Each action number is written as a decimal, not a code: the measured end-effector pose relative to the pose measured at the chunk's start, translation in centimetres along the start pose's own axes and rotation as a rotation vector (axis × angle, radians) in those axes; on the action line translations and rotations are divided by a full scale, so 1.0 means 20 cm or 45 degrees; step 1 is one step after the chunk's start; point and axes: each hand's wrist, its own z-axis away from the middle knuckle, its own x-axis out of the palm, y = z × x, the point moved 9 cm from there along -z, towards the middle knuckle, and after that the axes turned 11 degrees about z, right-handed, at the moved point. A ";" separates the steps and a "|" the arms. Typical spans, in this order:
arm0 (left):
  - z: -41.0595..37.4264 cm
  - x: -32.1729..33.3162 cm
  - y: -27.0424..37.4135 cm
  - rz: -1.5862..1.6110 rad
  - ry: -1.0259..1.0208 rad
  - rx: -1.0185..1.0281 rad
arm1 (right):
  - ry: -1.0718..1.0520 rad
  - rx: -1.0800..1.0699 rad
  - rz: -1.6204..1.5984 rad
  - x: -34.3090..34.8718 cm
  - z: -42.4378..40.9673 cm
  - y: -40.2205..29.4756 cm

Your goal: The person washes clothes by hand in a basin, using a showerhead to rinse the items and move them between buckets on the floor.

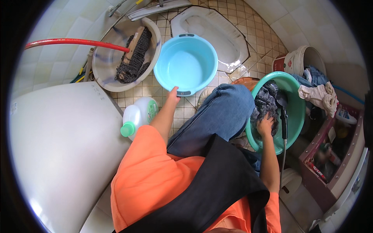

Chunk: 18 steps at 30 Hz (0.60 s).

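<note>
My left hand (174, 95) grips the near rim of a light blue plastic basin (186, 65), which holds nothing that I can see. On the right, my right hand (265, 126) reaches into a green plastic basin (296, 116) and rests on wet dark patterned cloth (265, 97). Its fingers are spread over the fabric, and whether they grip it is unclear. A black handheld shower head (283, 116) lies in the same basin beside the cloth, its metal hose running down over the near rim.
A squat toilet (212, 32) lies beyond the blue basin. Left of it, a large tub (102, 70) holds a mop (135, 55) with a red handle. A detergent bottle (140, 113) stands near my left arm. Clothes (319, 96) hang by a tipped bucket (297, 59) at right.
</note>
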 end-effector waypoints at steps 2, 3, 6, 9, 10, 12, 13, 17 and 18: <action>-0.06 0.19 -0.06 -0.040 -0.009 -0.070 | 0.009 0.021 -0.005 0.02 0.01 0.02; -0.06 0.27 -0.10 -0.067 -0.013 -0.111 | 0.009 0.039 -0.007 0.03 0.02 0.04; -0.06 0.43 -0.17 -0.059 0.026 -0.129 | -0.010 0.075 -0.017 0.05 0.04 0.07; -0.24 0.42 -0.14 -0.011 -0.120 -0.110 | 0.075 0.055 -0.148 -0.03 0.05 0.05; -0.30 0.39 -0.13 0.034 -0.159 -0.198 | 0.132 0.003 -0.200 -0.04 0.05 0.06; -0.32 0.31 -0.15 0.059 -0.133 -0.332 | 0.099 0.045 -0.336 -0.06 0.06 0.09; -0.33 0.29 -0.08 0.051 -0.240 -0.280 | 0.162 0.083 -0.315 -0.14 0.09 0.06; -0.16 0.14 0.08 -0.628 0.217 -0.081 | -0.104 0.185 -0.161 0.00 0.18 0.14; -0.09 0.20 0.10 -0.591 0.146 -0.088 | -0.159 0.145 -0.239 0.01 0.20 0.16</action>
